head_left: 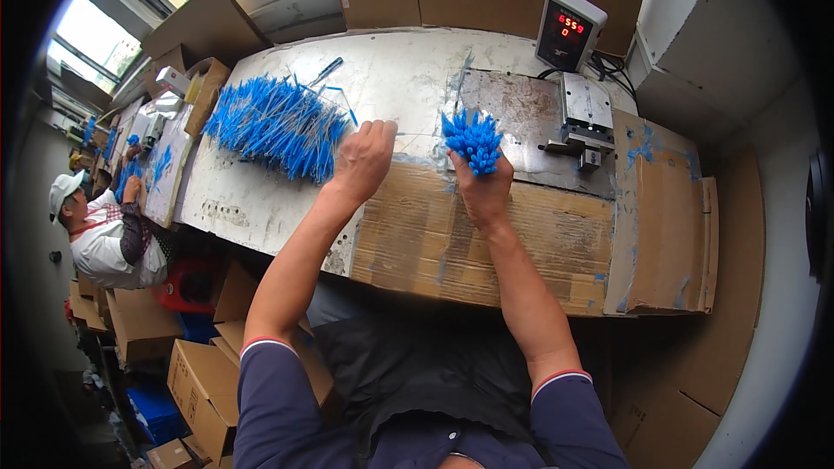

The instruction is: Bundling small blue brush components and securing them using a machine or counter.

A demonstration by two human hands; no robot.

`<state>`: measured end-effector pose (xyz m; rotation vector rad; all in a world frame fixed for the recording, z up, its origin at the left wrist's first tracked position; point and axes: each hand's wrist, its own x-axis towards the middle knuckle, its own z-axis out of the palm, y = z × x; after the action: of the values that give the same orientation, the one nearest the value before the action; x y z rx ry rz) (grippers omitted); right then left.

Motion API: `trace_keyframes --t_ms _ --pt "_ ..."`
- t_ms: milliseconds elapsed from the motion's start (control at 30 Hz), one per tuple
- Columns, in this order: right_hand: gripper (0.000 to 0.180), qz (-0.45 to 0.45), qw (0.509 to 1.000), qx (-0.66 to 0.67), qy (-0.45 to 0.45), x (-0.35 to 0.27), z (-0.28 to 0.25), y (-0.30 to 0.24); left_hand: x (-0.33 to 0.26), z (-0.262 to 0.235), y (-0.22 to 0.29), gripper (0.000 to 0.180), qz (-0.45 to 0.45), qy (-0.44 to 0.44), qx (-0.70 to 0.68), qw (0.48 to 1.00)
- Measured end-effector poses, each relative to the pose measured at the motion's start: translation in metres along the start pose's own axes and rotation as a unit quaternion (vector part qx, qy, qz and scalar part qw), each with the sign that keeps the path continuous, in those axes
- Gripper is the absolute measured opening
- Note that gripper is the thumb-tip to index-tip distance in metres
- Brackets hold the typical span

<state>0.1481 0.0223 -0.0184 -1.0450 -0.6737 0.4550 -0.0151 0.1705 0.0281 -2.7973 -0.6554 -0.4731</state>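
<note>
My right hand (483, 194) is wrapped round an upright bundle of thin blue-tipped sticks (472, 141), above the table's cardboard-covered front part. To its left, my left hand (366, 156) is closed in a pinch. A thin grey strand (417, 134) runs from its fingertips toward the bundle; its ends are hard to make out. Left of that hand lies a large heap of loose blue and pale grey sticks (274, 126). A few single blue pieces (345, 101) rest on the white tabletop just beyond my left hand.
A metal fixture (587, 113) is mounted on a plate (512, 104) at the right, with a digital counter (569, 30) behind it. Worn cardboard (408, 226) covers the front edge. A co-worker (109, 234) sits far left; boxes (204, 382) stand on the floor.
</note>
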Motion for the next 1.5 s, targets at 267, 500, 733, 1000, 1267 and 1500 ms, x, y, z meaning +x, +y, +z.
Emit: trace_keyframes --t_ms 267,500,733,1000,1267,1500 --pt "0.017 -0.048 0.985 -0.139 -0.088 0.000 0.005 0.007 0.008 -0.049 0.020 0.017 0.107 0.009 -0.113 0.988" --pt "0.020 0.152 0.981 0.005 -0.117 0.001 0.003 -0.002 0.032 -0.025 -0.058 0.021 0.037 0.035 -0.035 0.998" --pt "0.030 0.222 0.969 0.064 -0.084 0.006 -0.006 -0.009 0.075 -0.027 -0.157 0.044 -0.075 -0.235 0.123 0.961" --pt "0.035 0.213 0.969 0.067 -0.101 0.004 0.008 -0.016 0.093 -0.010 -0.197 0.035 -0.132 -0.363 0.128 0.913" --pt "0.032 0.202 0.974 0.055 -0.088 0.003 0.002 -0.012 0.097 -0.006 -0.187 0.024 -0.104 -0.381 0.153 0.906" --pt "0.032 0.234 0.965 0.089 -0.074 0.004 -0.003 -0.012 0.103 0.000 -0.169 0.026 -0.083 -0.386 0.127 0.910"
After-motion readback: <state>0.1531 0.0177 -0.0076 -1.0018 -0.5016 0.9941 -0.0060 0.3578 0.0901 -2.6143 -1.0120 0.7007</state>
